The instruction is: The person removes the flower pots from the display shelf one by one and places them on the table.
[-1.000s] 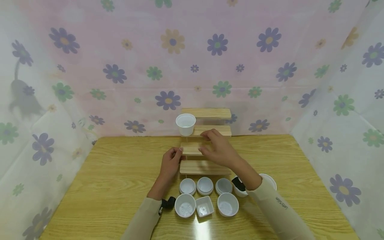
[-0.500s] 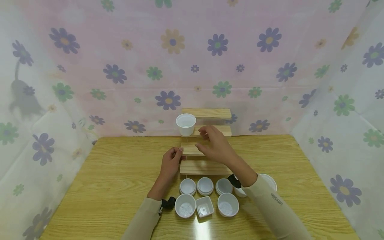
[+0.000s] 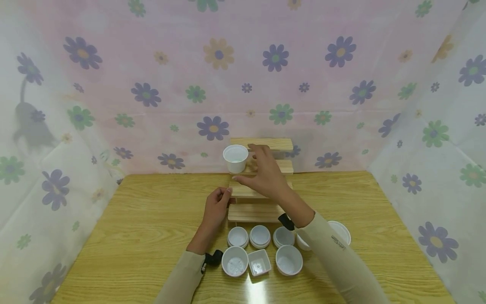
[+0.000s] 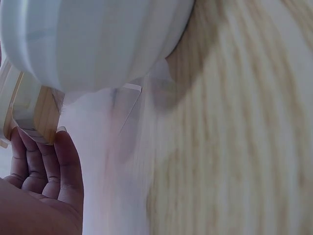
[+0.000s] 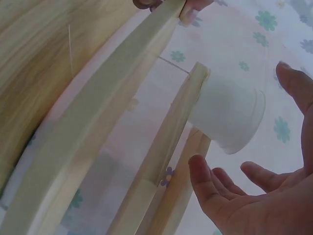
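Observation:
A wooden stepped shelf (image 3: 262,144) stands at the back middle of the table. A white cup (image 3: 235,157) sits on the left end of its third step. My right hand (image 3: 249,167) hovers open just right of that cup, thumb low and fingers spread, not touching it. In the right wrist view the cup (image 5: 227,115) hangs off the step's edge, with my fingers (image 5: 215,191) apart from it. My left hand (image 3: 219,199) grips the left end of the second step. The left wrist view shows its fingers (image 4: 63,161) curled round the wooden end (image 4: 46,115).
In front of the shelf stand several white containers: round cups (image 3: 238,236) (image 3: 289,259), a square one (image 3: 259,261) and a bowl (image 3: 343,231) partly behind my right sleeve. Floral cloth walls enclose the wooden table (image 3: 133,236) on three sides.
My right hand has lifted off the shelf's steps and moved up and left toward the white cup, opening wider. The left hand has kept its hold.

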Demonstrator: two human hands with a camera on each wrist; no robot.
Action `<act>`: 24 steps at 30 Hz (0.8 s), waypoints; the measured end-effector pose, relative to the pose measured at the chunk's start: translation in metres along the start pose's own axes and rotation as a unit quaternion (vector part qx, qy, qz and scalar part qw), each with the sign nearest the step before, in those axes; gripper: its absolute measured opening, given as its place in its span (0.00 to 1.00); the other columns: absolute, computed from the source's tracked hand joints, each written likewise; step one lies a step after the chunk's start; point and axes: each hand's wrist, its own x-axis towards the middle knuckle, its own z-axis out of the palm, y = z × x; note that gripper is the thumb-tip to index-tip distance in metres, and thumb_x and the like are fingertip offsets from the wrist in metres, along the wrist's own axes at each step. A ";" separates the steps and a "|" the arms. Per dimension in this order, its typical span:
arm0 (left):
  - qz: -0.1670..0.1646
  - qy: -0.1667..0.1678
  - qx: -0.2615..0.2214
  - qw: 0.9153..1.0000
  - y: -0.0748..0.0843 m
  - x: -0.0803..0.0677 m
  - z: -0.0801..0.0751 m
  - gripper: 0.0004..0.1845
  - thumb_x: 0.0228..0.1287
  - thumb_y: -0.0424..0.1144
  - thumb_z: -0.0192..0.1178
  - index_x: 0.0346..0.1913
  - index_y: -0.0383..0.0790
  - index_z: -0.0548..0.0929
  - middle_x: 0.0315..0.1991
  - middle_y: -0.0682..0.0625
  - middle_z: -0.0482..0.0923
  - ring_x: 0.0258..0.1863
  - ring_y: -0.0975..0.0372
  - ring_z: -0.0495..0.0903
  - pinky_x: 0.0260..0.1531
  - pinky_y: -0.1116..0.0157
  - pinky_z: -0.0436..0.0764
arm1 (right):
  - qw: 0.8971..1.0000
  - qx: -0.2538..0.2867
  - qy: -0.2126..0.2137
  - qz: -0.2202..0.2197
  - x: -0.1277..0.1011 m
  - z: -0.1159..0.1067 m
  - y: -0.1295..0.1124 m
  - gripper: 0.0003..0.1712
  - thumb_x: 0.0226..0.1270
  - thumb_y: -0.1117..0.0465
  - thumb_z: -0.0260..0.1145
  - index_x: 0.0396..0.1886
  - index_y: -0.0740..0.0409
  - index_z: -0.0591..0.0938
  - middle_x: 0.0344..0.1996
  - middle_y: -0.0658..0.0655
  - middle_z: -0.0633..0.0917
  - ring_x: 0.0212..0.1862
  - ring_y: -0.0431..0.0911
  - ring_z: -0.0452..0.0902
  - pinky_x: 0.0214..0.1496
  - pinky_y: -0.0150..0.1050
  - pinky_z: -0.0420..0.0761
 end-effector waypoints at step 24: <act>-0.003 0.001 -0.006 1.000 -0.004 0.003 0.000 0.14 0.83 0.42 0.58 0.42 0.34 0.82 0.40 0.45 0.86 0.39 0.57 0.89 0.47 0.66 0.85 | 0.999 -0.037 0.011 -0.016 0.024 0.020 -0.005 0.47 0.65 0.52 0.81 0.77 0.61 0.70 0.69 0.65 0.73 0.59 0.59 0.78 0.60 0.56 0.82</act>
